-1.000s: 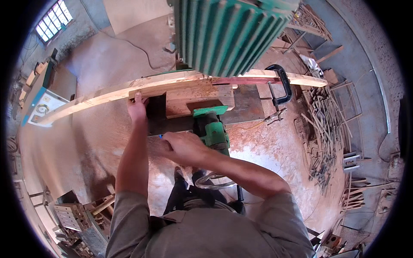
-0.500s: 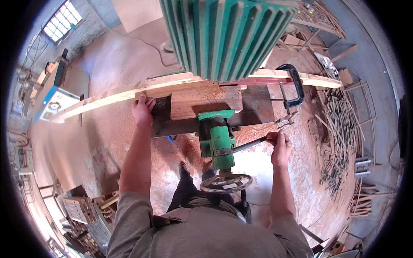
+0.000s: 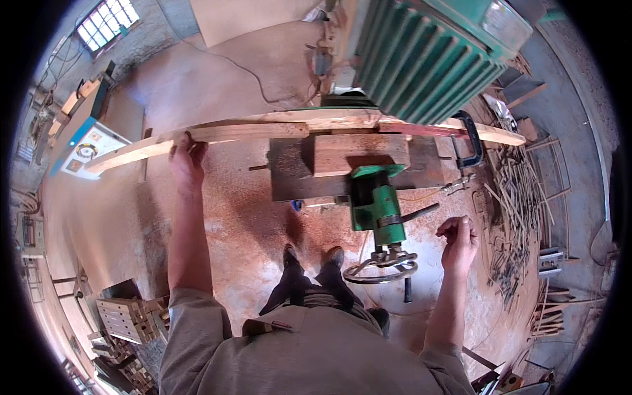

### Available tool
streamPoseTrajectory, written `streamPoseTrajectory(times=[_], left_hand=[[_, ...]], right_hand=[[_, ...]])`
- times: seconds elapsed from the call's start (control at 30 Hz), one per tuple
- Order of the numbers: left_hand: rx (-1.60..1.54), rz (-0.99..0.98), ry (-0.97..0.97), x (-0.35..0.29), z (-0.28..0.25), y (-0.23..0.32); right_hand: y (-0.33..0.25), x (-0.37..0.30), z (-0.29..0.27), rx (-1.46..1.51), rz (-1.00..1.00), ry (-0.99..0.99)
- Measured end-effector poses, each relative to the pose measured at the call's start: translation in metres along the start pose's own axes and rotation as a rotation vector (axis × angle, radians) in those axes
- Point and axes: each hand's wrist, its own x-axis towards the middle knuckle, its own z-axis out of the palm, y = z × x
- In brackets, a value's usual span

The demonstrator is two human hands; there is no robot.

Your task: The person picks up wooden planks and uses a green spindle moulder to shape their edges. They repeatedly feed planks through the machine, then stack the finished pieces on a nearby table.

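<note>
In the upper left of the frame, the person's left hand (image 3: 187, 158) is gripping a short, pale wooden bar (image 3: 257, 131), fingers closed around it. The bar is lying in front of a long, pale wooden beam (image 3: 342, 119), its right end reaching over a dark, flat metal table (image 3: 289, 184). Right of centre, the right hand (image 3: 459, 242) is hanging empty, fingers loosely curled, near but apart from a thin, dark metal lever (image 3: 421, 212).

Near the centre, a thick, pinkish-brown wooden block (image 3: 361, 148) is resting on the table, and a bright green metal clamp (image 3: 386, 217) with a round, silvery handwheel (image 3: 382, 266) is standing at its near side. Above, a ribbed, teal-green motor housing (image 3: 428, 62) is filling the upper right. Beneath it, a black C-shaped clamp (image 3: 471, 141) is gripping around the beam.

As for progress, the block is seemingly sitting in place, and reddish sawdust on the table is suggesting some cutting already done. The bar is not sitting under the green clamp; whether its shaping is finished, one cannot tell.
</note>
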Motion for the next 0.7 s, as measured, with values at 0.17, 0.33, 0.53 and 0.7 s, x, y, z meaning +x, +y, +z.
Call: streamPoseTrajectory(times=[0.17, 0.33, 0.53, 0.7], left_hand=[[0.214, 0.329, -0.059, -0.02, 0.002, 0.103], [0.735, 0.514, -0.325, -0.1, 0.073, 0.132], [0.785, 0.435, -0.624, -0.137, 0.07, 0.1], [0.777, -0.066, -0.444, -0.108, -0.046, 0.046]], right_hand=[[-0.013, -0.028, 0.14, -0.105, -0.136, -0.429], [-0.017, -0.052, 0.297, -0.428, -0.335, -0.728], [0.008, -0.063, 0.348, -0.041, 0.043, -0.859], [0.028, -0.027, 0.308, 0.532, 0.527, -0.719]])
